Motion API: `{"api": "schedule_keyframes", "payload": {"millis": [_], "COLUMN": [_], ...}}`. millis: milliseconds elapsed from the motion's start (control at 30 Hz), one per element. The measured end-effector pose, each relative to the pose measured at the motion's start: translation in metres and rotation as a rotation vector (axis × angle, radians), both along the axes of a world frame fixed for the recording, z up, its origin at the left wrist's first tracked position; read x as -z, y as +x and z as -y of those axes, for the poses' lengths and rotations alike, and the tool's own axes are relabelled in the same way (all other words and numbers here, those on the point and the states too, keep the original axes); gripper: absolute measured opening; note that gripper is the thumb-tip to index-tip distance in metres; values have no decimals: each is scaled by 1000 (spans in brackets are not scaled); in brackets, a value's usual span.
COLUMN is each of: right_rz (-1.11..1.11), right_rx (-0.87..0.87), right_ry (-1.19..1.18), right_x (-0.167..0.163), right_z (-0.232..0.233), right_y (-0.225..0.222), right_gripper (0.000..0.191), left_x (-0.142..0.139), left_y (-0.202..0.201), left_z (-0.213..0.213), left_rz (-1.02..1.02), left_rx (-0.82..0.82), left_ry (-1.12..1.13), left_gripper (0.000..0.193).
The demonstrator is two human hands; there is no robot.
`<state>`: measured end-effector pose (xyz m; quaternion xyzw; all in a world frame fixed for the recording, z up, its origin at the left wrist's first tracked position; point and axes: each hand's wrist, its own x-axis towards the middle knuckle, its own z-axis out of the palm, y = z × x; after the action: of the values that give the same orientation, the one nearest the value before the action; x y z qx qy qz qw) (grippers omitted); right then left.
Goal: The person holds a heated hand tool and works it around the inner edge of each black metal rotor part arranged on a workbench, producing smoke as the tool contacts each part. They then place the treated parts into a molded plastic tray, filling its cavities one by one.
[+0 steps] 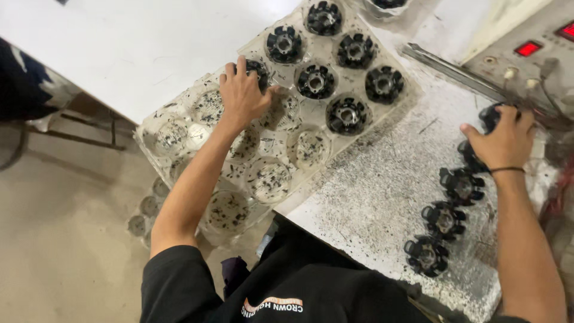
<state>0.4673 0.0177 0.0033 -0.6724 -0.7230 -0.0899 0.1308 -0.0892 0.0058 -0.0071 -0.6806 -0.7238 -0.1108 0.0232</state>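
My left hand [242, 93] reaches into a clear plastic tray [179, 134] of round pockets and closes its fingers on a black toothed plastic part [258, 67] in one pocket. Several more black parts [315, 81] fill the tray's far pockets; the near pockets hold only black specks. My right hand [503, 139] grips another black part [491, 115] at the right, close to the machine panel. Below that hand, three like parts [443, 219] lie in a row on the speckled worktop [376, 197].
A machine panel [526, 60] with red displays and knobs stands at the top right. A white table [119, 48] lies under the tray at the top left. More clear trays [143, 218] sit on the floor below. Another tray's edge [387, 6] shows at the top.
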Motion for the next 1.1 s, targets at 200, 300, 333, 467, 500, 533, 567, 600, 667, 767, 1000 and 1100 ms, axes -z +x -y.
{"api": "schedule_keyframes", "payload": {"millis": [200, 300, 333, 467, 500, 533, 567, 600, 667, 767, 1000, 1100], "right_rz": [-184, -375, -388, 82, -48, -184, -325, -354, -409, -344, -420, -303], "right_rx": [75, 39, -21, -116, -80, -48, -19, 16, 84, -10, 52, -24], "right_ry": [93, 169, 190, 432, 317, 205, 94, 51, -27, -3, 15, 105], "right_x": [-17, -27, -27, -7, -3, 2, 6, 10, 16, 22, 14, 20], "right_z": [-14, 11, 27, 78, 82, 81, 78, 71, 57, 40, 53, 82], "right_y": [13, 28, 29, 17, 17, 17, 19, 22, 30, 43, 50, 42], "right_gripper": [53, 34, 34, 51, 56, 60, 65, 67, 70, 54, 48, 51], "left_x": [12, 21, 24, 29, 30, 30, 30, 30, 29, 29, 24, 1], "left_y": [28, 24, 23, 22, 22, 22, 22, 22, 21, 22, 26, 39], "left_z": [3, 11, 11, 12, 12, 12, 13, 14, 15, 17, 23, 19], "left_rz": [0, 3, -9, -51, -49, -52, -59, -67, -73, -59, -3, -6], "left_rx": [-7, 18, 28, 48, 54, 57, 57, 57, 64, 66, 52, 57], "left_ry": [45, 131, 122, 67, 73, 82, 83, 88, 123, 157, 106, 91], "left_gripper": [69, 70, 70, 69, 69, 70, 69, 68, 67, 68, 71, 72]}}
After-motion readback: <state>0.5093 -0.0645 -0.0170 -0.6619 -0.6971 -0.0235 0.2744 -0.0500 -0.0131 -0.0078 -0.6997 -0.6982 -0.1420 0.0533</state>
